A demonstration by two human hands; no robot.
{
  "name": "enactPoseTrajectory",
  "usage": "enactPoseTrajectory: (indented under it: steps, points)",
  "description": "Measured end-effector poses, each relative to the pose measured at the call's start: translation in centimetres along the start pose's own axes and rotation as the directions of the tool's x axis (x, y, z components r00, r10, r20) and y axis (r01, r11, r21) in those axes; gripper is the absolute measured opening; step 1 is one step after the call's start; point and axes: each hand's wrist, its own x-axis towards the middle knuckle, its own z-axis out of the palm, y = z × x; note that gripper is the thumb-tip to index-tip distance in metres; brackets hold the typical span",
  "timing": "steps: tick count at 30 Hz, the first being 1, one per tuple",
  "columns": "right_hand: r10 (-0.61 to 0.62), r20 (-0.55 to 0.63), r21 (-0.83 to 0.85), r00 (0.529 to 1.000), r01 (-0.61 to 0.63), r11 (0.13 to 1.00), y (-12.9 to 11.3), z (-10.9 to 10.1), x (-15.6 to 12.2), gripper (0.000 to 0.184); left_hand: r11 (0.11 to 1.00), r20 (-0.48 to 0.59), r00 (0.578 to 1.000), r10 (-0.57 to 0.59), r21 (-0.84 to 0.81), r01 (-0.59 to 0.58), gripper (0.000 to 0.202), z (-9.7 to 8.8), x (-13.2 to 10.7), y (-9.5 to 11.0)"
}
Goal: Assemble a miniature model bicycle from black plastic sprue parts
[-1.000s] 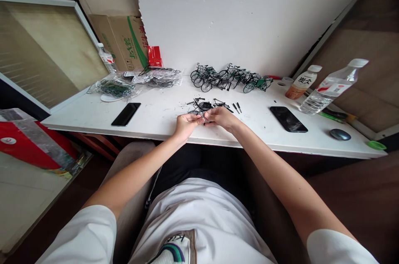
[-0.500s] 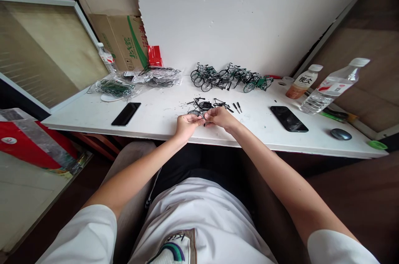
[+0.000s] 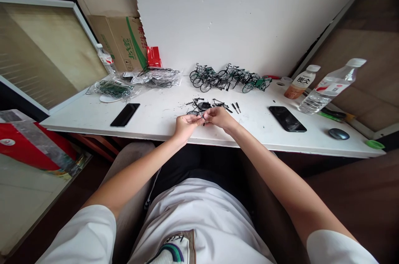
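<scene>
My left hand [image 3: 186,126] and my right hand [image 3: 220,117] meet just above the front part of the white table. Both are closed in a pinch on a small dark model bicycle part [image 3: 203,119]; its exact shape is mostly hidden by my fingers. Right behind the hands lie loose black model bicycle parts [image 3: 199,104], a wheel [image 3: 193,112] among them. A black frame piece [image 3: 220,104] rests behind my right hand. Two thin black sticks [image 3: 236,108] lie to its right.
Several assembled model bicycles [image 3: 230,77] stand along the wall. Plastic bags of parts [image 3: 114,89] are heaped at the back left. One phone [image 3: 125,115] lies left, another phone [image 3: 287,118] right, near a water bottle [image 3: 332,87], a drink bottle [image 3: 302,82] and a computer mouse [image 3: 338,134].
The view has shifted very slightly. Both hands stay pinched together on the small part, with hardly any visible movement.
</scene>
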Motion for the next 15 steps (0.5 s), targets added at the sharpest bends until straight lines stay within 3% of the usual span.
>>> enactPoseTrajectory:
  steps: [5, 15]
  points:
    - [0.040, 0.081, 0.050, 0.996, -0.045, 0.998, -0.5, -1.0, -0.2, 0.022, 0.999, 0.044, 0.999, -0.024, -0.032, 0.026, 0.050, 0.0, 0.0, 0.3]
    - [0.044, 0.124, 0.040, 0.991, -0.050, 0.998, -0.9, -1.5, -0.3, 0.021, 0.998, 0.071, 0.997, -0.028, -0.045, 0.031, 0.051, -0.2, 0.1, 0.2]
